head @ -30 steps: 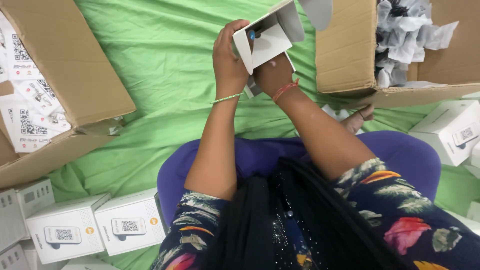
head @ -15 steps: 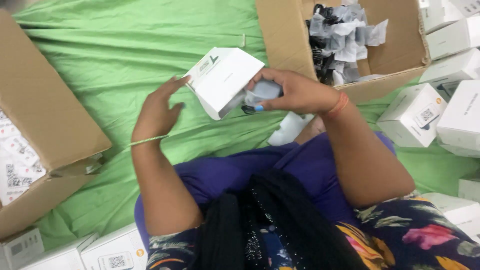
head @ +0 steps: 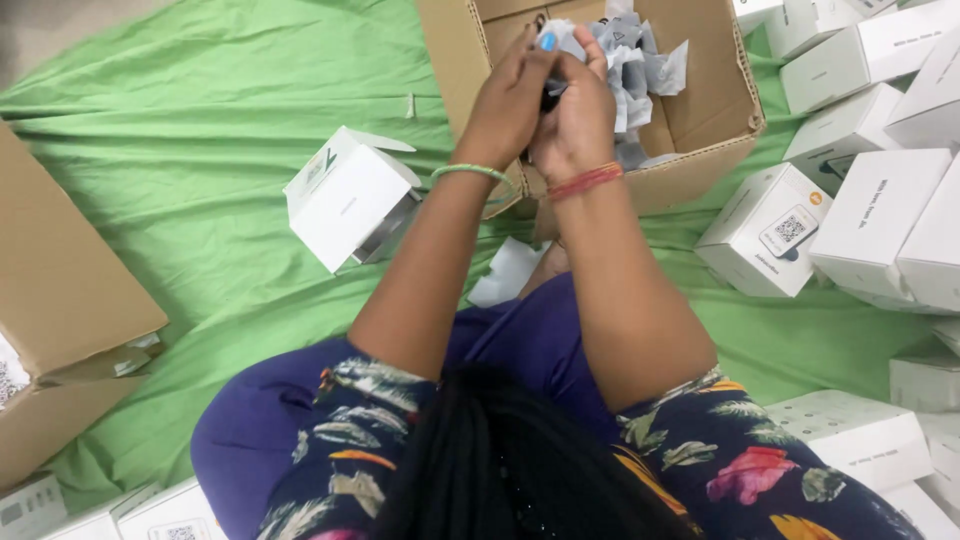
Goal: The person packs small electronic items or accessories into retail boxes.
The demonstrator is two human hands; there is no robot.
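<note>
We see the left hand [head: 512, 100] and right hand [head: 578, 118] pressed together over the near edge of an open cardboard box [head: 700, 130], fingers closed around a small dark object [head: 550, 95], mostly hidden. Crumpled grey wrappers [head: 630, 55] fill the box. Left of the arms, a small white carton [head: 345, 200] lies tilted on the wrinkled green cloth [head: 200, 150], flap open, with free cloth around it. Smooth white cartons [head: 850, 200] crowd the right side; a large brown box [head: 60, 300] borders the left.
</note>
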